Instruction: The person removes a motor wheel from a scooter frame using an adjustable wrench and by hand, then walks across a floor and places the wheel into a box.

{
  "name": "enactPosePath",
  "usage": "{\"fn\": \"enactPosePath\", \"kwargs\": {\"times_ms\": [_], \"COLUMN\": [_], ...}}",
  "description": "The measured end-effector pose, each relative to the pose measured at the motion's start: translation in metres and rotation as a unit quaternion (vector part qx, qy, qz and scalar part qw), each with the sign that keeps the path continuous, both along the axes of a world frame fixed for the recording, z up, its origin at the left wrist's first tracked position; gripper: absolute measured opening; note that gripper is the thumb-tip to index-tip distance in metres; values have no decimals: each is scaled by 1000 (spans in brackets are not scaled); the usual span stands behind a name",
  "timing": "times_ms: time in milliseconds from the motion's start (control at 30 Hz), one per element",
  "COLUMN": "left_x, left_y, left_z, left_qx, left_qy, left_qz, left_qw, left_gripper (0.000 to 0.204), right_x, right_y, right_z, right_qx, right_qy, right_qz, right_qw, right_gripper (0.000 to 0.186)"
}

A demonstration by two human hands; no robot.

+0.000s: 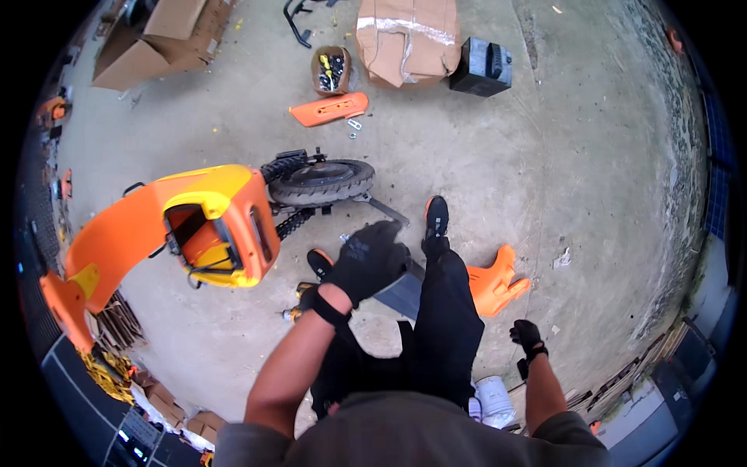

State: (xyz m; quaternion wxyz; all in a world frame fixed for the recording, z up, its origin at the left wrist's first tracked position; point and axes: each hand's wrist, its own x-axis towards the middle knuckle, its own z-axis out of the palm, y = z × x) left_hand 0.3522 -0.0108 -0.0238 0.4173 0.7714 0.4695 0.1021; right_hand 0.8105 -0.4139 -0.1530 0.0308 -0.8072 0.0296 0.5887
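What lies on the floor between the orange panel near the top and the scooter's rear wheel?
In the head view, small metal hardware lies just below the orange panel; the remaining concrete floor down to the wheel is bare.

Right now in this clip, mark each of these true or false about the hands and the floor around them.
1. Both hands wear black gloves: left hand, right hand. True.
2. The left hand holds a hammer. False: it is raised with nothing visible in it.
3. The orange scooter body lies on the person's left. True.
4. The tyre is leaning against the black box. False: it lies by the scooter body, well apart from the box.
5. An orange panel lies on the floor. True.
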Motion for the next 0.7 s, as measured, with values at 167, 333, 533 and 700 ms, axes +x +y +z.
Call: {"fn": "enactPosePath", "kwargs": {"times_ms": [167, 333, 533, 700], "left_x": [-46, -176, -202, -185], "left_y": [16, 1, -62, -85], "left_z": [32, 20, 52, 51], "left_qx": [-16, -68, -381, -400], "left_qy": [94, 304, -30, -101], "left_qz": [-6, 19, 613, 633], "left_qw": [995, 950, 691, 655], "left_gripper": [34, 26, 15, 20], "right_x": [-10, 34, 166, 153], "right_y": [-157, -153, -27, 154], "right_z": [36, 72, 67, 108], "right_qx": [268, 104, 169, 240], "right_qy": [19, 53, -197, -12], "right_qz": [588, 120, 521, -196], "right_qw": [763, 986, 813, 951], "right_gripper": [26, 18, 29, 25]}}
